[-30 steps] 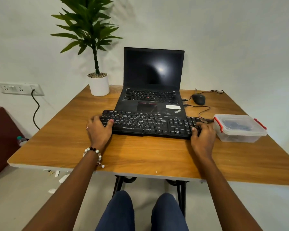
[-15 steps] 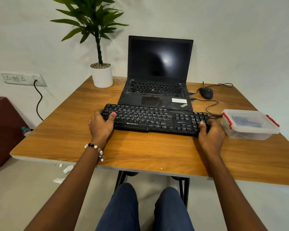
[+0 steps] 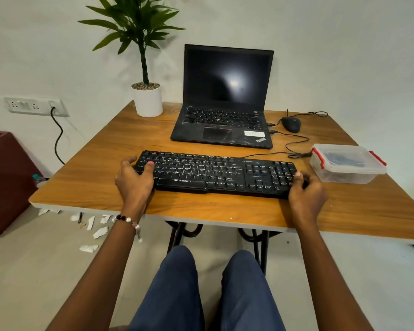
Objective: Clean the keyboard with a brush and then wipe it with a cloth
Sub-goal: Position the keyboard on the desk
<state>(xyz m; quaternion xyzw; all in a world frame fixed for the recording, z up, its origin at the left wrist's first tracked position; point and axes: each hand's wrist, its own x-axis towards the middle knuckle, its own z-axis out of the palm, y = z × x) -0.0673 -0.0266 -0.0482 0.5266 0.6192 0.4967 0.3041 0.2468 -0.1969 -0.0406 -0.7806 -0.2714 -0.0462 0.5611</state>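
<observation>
On the near half of a wooden table (image 3: 86,168) a black keyboard (image 3: 215,174) is laid flat, its long side running left to right. It is gripped at both ends. The left hand (image 3: 134,179) is clamped on the left end, thumb pressed on the keys and fingers curled round the far edge; a beaded bracelet (image 3: 128,222) is worn at that wrist. The right hand (image 3: 306,194) is clamped on the right end beside the number pad, thumb on top — the fingers are wrapped round the side and mostly hidden.

Just beyond the keyboard, but apart from it, an open laptop (image 3: 225,125) is set with its screen dark. To its right a black mouse (image 3: 290,124) is seen, with thin cables trailing toward the keyboard's far right corner. At the right side of the table a clear plastic box (image 3: 347,163) with red clips is placed, lid shut; something dark lies inside, though what it is cannot be told. A potted plant (image 3: 147,99) in a white pot stands at the far left corner.

Below the table edge, knees in blue trousers (image 3: 206,287) are visible, and scraps of white paper (image 3: 91,229) are scattered on the floor at the left.
</observation>
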